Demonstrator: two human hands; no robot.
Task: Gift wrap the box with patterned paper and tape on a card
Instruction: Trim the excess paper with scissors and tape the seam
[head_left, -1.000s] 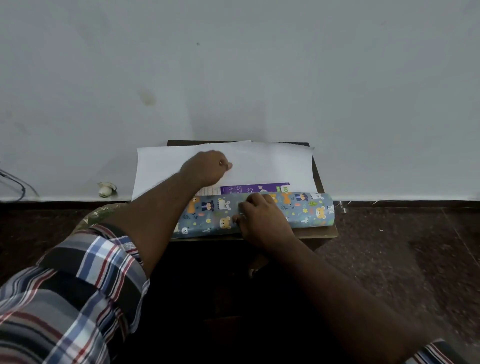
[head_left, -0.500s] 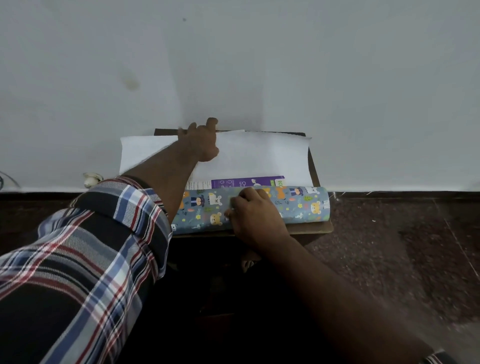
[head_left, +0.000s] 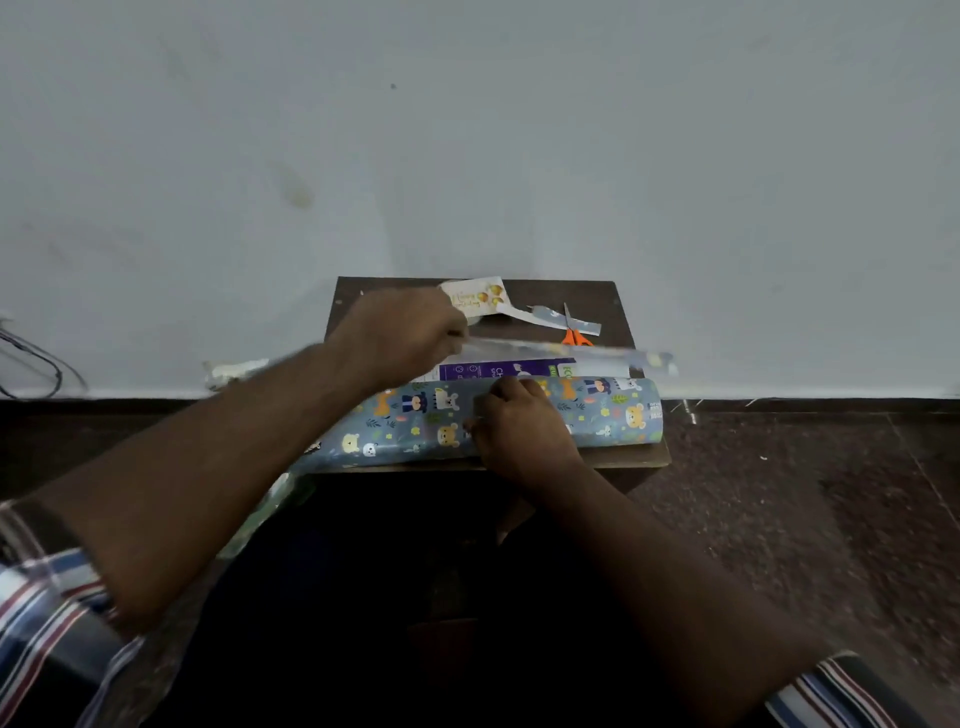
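We have the box (head_left: 506, 370) lying lengthwise on the small wooden table (head_left: 631, 457), with only a purple strip of its top face showing between the two flaps of patterned wrapping paper (head_left: 597, 415). Our right hand (head_left: 519, 431) rests on the near flap, where the paper curves up over the box, fingers bent and pressing down; we judge this keeps the near side tight against the box while the other side comes across. Our left hand (head_left: 400, 338) is closed, pinching the far edge of the paper and drawing it over the box toward us; that edge is blurred, so how much of it lies between the fingers we cannot tell.

Behind the box, near the wall, the greeting card (head_left: 480, 296) lies flat on the table, touching a trimmed strip of paper (head_left: 556, 318) that runs under orange-handled scissors (head_left: 574, 332). We take them to be parked there, out of the folding area but within reach for later. No tape is visible from here. The overlap is not yet closed, so wrapping seems at an early fold.
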